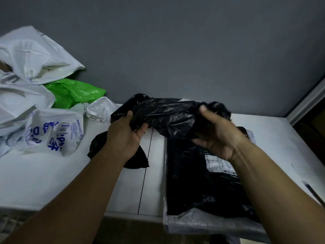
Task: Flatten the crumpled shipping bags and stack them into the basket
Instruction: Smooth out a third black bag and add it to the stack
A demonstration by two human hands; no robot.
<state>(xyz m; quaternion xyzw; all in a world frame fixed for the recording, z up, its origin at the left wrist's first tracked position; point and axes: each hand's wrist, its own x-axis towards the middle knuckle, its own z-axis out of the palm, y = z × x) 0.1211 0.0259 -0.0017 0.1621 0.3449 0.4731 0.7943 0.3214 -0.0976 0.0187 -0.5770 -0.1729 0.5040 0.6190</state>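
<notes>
A crumpled black shipping bag [167,115] is held in the air above the table between both hands. My left hand [124,136] grips its left end, and my right hand [218,132] grips its bunched right end. Below it lies a flattened black bag with a white label [202,182], resting on top of a flat grey bag [193,222]; no basket wall is visible around this stack. Another crumpled black bag [139,159] lies on the table under my left wrist.
A pile of crumpled bags sits at the left: white bags [35,55], a green one [73,92], one with blue print [54,131] and a small grey-white one [102,108]. The white table [52,176] meets a grey wall; paper lies at the right edge [304,171].
</notes>
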